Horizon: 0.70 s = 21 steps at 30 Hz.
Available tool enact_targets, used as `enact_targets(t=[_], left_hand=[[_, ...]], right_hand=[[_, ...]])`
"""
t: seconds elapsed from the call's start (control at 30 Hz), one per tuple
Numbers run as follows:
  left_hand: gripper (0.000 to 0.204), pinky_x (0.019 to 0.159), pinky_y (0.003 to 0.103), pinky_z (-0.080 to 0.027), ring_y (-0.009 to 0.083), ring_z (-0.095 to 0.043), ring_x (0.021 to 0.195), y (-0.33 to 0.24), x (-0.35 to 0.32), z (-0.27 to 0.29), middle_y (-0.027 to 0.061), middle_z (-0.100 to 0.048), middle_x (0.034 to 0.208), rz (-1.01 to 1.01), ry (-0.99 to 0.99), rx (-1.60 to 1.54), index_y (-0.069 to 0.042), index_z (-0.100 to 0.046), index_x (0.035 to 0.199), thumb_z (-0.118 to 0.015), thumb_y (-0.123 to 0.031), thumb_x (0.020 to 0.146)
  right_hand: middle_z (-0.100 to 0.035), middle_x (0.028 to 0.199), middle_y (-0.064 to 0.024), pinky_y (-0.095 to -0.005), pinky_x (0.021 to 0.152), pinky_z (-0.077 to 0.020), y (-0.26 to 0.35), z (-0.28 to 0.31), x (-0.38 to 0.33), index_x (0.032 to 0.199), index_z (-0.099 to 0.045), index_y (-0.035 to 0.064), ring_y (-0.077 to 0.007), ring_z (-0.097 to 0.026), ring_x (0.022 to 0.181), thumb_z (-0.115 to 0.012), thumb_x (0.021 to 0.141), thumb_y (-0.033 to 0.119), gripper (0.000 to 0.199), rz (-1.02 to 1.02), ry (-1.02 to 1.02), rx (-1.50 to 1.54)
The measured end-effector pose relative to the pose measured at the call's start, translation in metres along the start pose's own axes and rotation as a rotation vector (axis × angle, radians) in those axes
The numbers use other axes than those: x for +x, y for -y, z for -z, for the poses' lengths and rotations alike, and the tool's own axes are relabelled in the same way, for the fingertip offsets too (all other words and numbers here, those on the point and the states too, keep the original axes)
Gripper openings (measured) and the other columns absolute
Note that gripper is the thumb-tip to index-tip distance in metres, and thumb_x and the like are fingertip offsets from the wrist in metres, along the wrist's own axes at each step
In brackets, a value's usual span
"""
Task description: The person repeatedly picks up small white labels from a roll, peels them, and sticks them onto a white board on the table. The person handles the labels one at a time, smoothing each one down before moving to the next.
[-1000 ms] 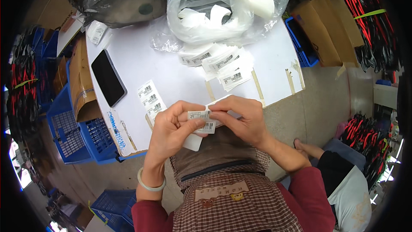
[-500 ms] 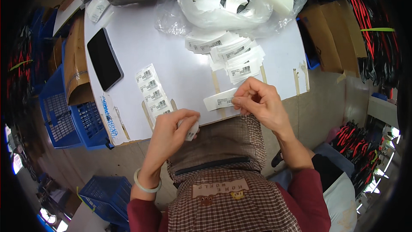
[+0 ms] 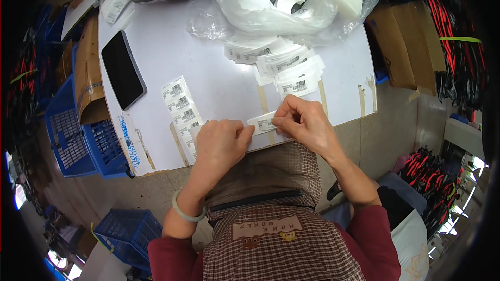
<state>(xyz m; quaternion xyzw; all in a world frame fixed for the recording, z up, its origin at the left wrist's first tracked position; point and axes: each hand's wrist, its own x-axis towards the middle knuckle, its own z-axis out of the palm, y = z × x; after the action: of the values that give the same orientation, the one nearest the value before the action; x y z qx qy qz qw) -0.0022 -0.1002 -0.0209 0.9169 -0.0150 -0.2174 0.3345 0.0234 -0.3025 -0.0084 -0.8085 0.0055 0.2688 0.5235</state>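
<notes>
**Inspector A:** What is recorded of the work surface?

**Inspector B:** A white tabletop point(image 3: 219, 78) is seen from above, with blue plastic crates point(image 3: 78, 135) stacked at its left edge and cardboard point(image 3: 86, 73) beside them. A black smartphone point(image 3: 122, 70) is laid face up on the left part of the table. At the far side a clear plastic bag point(image 3: 281, 5) filled with white labels is noted, and a loose pile of barcode labels point(image 3: 286, 67) is spread just in front of it.

**Inspector A:** And the hands?

**Inspector B:** A single small barcode label point(image 3: 262, 123) is held at the near edge of the table. Its right end is pinched by the fingertips of the right hand point(image 3: 304, 122). Its left end is met by the thumb of the left hand point(image 3: 221, 143), which is curled over a backing strip point(image 3: 195, 132). A column of barcode stickers point(image 3: 179, 106) is laid just left of the left hand.
</notes>
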Motion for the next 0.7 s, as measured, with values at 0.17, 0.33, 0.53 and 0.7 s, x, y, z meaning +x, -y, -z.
enact_targets(t=[0.17, 0.33, 0.53, 0.7], left_hand=[[0.039, 0.048, 0.036, -0.043, 0.0261, -0.058, 0.045, -0.008, 0.006, -0.001, 0.0146, -0.057, 0.051, -0.025, 0.013, 0.158, 0.0, -0.072, 0.071, -0.066, -0.034, 0.091], [0.042, 0.046, 0.037, -0.042, 0.028, -0.057, 0.045, -0.014, 0.005, -0.002, 0.0157, -0.057, 0.051, -0.065, -0.079, 0.093, -0.001, -0.069, 0.066, -0.069, -0.037, 0.088], [0.041, 0.052, 0.044, -0.045, 0.0347, -0.061, 0.053, -0.04, 0.041, 0.012, 0.0188, -0.059, 0.056, -0.137, -0.103, 0.058, -0.001, -0.067, 0.063, -0.072, -0.036, 0.084], [0.032, 0.049, 0.039, -0.043, 0.027, -0.059, 0.047, -0.042, 0.075, -0.004, 0.0096, -0.06, 0.049, -0.136, -0.024, 0.2, -0.006, -0.074, 0.067, -0.074, -0.035, 0.081]], right_hand=[[-0.062, 0.06, -0.0083, -0.0306, 0.051, -0.0455, -0.002, -0.001, 0.003, 0.083, -0.061, -0.0029, -0.0137, -0.057, 0.053, -0.068, 0.083, 0.007, 0.012, 0.006, -0.004, -0.073], [-0.061, 0.061, -0.0098, -0.0324, 0.054, -0.0469, -0.004, -0.002, -0.004, 0.083, -0.061, -0.0013, -0.0182, -0.061, 0.056, -0.068, 0.081, 0.006, 0.011, 0.108, -0.115, -0.008], [-0.065, 0.066, -0.0113, -0.0384, 0.054, -0.0475, -0.006, 0.041, 0.017, 0.08, -0.057, 0.0026, -0.0283, -0.065, 0.063, -0.075, 0.078, 0.015, 0.022, 0.181, -0.305, -0.247], [-0.065, 0.065, -0.0128, -0.0432, 0.057, -0.0488, 0.004, 0.049, 0.031, 0.087, -0.056, 0.0038, -0.0337, -0.067, 0.064, -0.079, 0.074, 0.024, 0.033, 0.123, -0.342, -0.698]])
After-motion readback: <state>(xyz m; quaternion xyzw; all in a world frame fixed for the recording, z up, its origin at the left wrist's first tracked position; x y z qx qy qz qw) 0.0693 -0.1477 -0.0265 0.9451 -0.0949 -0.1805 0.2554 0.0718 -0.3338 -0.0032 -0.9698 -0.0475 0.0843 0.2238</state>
